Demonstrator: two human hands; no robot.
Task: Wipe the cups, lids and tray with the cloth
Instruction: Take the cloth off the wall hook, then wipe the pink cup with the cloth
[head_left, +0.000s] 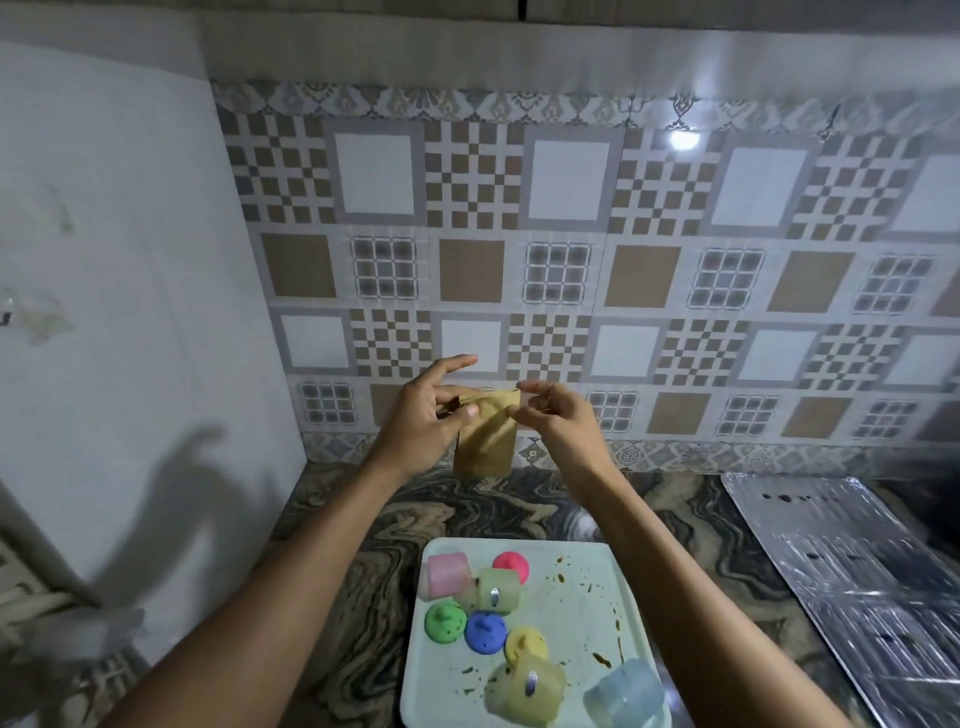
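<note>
1. My left hand (423, 415) pinches the cloth (485, 436) at one top corner, my right hand (556, 415) pinches the other; it hangs folded, long axis 12 to 6
2. The tray (582, 597) with cups (447, 571) and lids (484, 630) lies at 6 o'clock from my fingers, well apart, nearer my right hand, I judge

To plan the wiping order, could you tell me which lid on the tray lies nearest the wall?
The pink-red lid, behind the pale green cup; the green lid, blue lid and yellow lid cluster farther from the wall.
</note>
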